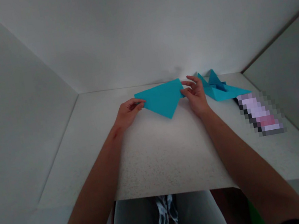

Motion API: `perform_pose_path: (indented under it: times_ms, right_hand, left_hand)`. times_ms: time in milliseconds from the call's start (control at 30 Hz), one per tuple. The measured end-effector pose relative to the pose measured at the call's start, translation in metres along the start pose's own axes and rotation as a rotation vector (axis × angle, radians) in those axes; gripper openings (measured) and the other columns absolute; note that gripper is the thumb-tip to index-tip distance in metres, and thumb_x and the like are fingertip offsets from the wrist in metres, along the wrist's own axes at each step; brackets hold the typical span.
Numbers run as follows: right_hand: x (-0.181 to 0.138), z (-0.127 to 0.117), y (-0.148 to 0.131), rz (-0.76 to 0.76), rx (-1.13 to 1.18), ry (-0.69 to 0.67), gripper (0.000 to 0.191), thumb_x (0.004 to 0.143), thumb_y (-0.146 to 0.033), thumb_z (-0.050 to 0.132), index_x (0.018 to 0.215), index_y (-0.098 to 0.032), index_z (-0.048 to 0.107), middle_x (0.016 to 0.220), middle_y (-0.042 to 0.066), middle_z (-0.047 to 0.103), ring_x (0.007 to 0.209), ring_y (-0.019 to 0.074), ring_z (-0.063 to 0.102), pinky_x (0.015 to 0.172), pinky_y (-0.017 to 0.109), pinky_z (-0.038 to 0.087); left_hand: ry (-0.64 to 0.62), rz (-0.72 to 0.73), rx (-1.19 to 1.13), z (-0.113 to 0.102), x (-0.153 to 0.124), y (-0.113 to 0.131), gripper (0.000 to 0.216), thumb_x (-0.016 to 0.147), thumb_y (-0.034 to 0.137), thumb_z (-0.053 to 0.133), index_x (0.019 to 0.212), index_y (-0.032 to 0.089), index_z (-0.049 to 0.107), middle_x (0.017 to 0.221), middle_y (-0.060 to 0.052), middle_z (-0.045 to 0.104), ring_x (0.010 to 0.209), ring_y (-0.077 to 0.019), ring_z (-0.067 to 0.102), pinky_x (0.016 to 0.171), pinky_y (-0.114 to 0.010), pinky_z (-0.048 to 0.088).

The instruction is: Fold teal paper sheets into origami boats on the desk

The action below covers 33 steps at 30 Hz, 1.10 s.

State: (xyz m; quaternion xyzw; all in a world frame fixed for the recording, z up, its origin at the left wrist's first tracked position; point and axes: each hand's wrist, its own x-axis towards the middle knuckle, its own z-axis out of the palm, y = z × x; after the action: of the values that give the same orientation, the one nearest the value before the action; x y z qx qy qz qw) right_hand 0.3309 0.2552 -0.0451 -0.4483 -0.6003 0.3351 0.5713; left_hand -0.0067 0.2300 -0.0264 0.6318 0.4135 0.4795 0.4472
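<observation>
A teal sheet of paper [163, 98], folded into a triangle with its point toward me, lies on the white table [157, 157]. My left hand [128, 112] pinches its left corner between thumb and fingers. My right hand [196, 96] grips the right corner, fingers curled over the edge. Both forearms reach forward across the table.
A finished teal folded paper figure [219, 88] lies just right of my right hand. Beside it on the right sits a flat pixelated object [261, 113]. White walls close in the table on the left, back and right. My knees show below the near edge.
</observation>
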Motion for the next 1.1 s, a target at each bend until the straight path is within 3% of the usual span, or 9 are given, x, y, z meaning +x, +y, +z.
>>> perform_pose_path:
  times_ms: [100,200,267,400,633,833,1100]
  right_hand:
    - [0.001,0.001,0.003,0.014,0.079,-0.013,0.062,0.084,-0.051,0.086,0.137,-0.039,0.058,0.129,0.005,0.072,0.092,0.0205,0.071,0.085,0.039,0.064]
    - [0.001,0.003,0.002,0.072,0.183,-0.025,0.058,0.081,-0.049,0.089,0.131,-0.038,0.062,0.117,0.001,0.076,0.091,0.0188,0.071,0.083,0.035,0.063]
    - [0.001,0.004,-0.002,0.133,0.272,-0.034,0.049,0.084,-0.05,0.084,0.127,-0.037,0.064,0.107,-0.001,0.078,0.089,0.018,0.072,0.08,0.033,0.062]
    - [0.0,0.007,-0.013,0.244,0.401,-0.114,0.036,0.087,-0.051,0.074,0.117,-0.031,0.072,0.098,0.001,0.079,0.083,0.0184,0.073,0.074,0.032,0.062]
    - [-0.009,0.014,-0.024,0.312,0.433,-0.249,0.03,0.075,-0.035,0.086,0.104,-0.029,0.079,0.095,-0.001,0.08,0.076,0.0154,0.072,0.082,0.034,0.063]
    - [-0.01,0.016,-0.028,0.279,0.408,-0.246,0.031,0.08,-0.04,0.085,0.109,-0.031,0.079,0.101,0.0,0.078,0.083,0.0163,0.068,0.073,0.031,0.058]
    - [-0.008,0.017,-0.033,0.313,0.372,-0.233,0.028,0.077,-0.041,0.085,0.1,-0.027,0.076,0.075,-0.002,0.069,0.063,0.0126,0.054,0.058,0.027,0.045]
  left_hand:
    - [0.027,-0.023,-0.07,0.001,0.001,-0.007,0.045,0.079,0.042,0.092,0.114,0.022,0.074,0.085,-0.001,0.075,0.071,-0.0131,0.07,0.07,-0.027,0.058]
    - [0.093,-0.023,-0.168,0.0,0.003,-0.014,0.075,0.073,0.038,0.095,0.137,0.026,0.057,0.101,-0.002,0.079,0.078,-0.0138,0.073,0.076,-0.028,0.061]
    - [0.149,-0.04,-0.197,-0.002,0.005,-0.018,0.083,0.072,0.037,0.096,0.141,0.026,0.05,0.101,-0.003,0.08,0.081,-0.0154,0.075,0.08,-0.03,0.062]
    - [0.236,-0.09,-0.196,-0.006,0.008,-0.022,0.076,0.071,0.036,0.096,0.133,0.022,0.056,0.102,-0.006,0.081,0.087,-0.0187,0.077,0.085,-0.036,0.065]
    - [0.328,-0.158,-0.19,-0.005,0.01,-0.019,0.066,0.072,0.031,0.097,0.126,0.022,0.061,0.108,-0.008,0.083,0.086,-0.0189,0.078,0.085,-0.038,0.068]
    - [0.313,-0.153,-0.199,-0.007,0.01,-0.02,0.068,0.07,0.034,0.098,0.126,0.021,0.063,0.105,-0.007,0.083,0.085,-0.0182,0.078,0.083,-0.037,0.068]
    - [0.297,-0.107,-0.211,-0.008,0.01,-0.022,0.068,0.069,0.038,0.099,0.125,0.021,0.064,0.108,-0.008,0.082,0.085,-0.018,0.077,0.083,-0.037,0.068]
